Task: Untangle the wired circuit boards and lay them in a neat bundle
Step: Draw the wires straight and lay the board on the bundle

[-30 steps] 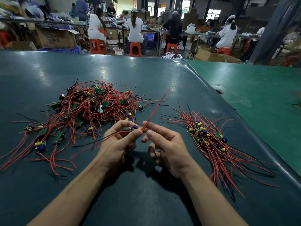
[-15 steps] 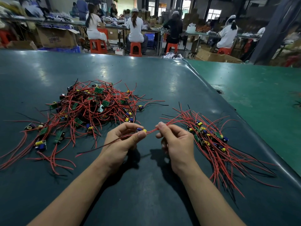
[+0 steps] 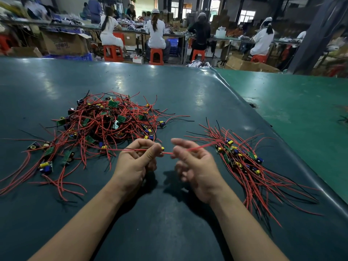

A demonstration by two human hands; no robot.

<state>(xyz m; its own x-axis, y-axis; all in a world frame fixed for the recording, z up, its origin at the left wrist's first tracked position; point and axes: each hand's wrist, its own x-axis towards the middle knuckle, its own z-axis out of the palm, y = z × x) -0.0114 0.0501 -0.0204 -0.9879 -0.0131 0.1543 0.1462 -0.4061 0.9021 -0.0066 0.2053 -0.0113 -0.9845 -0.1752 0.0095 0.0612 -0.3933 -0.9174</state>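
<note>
Forearms: both bare, reaching up from the near edge over the dark green table.
Left hand: at centre, fingers curled, thumb and forefinger pinching a small circuit board at its yellow part; a red wire trailed off to 9 o'clock from the grip.
Right hand: just at 3 o'clock of the left hand, apart from it; thumb and forefinger pinched the red wire, the other fingers loosely curled and blurred.
Red wire: stretched between the two hands, running on toward 2 o'clock to the laid-out group.
Neat bundle: at 3 o'clock of the right hand, boards clustered together, wires lying roughly parallel and fanning toward 5 o'clock.
Tangled pile: at 11 o'clock of the left hand, red and black wires knotted over green boards; loose boards and wires strayed out toward 9 o'clock.
Lighter green surface: adjoining at 2 o'clock.
Far background, 12 o'clock: seated workers on orange stools at long benches; cardboard boxes at 11 o'clock.
</note>
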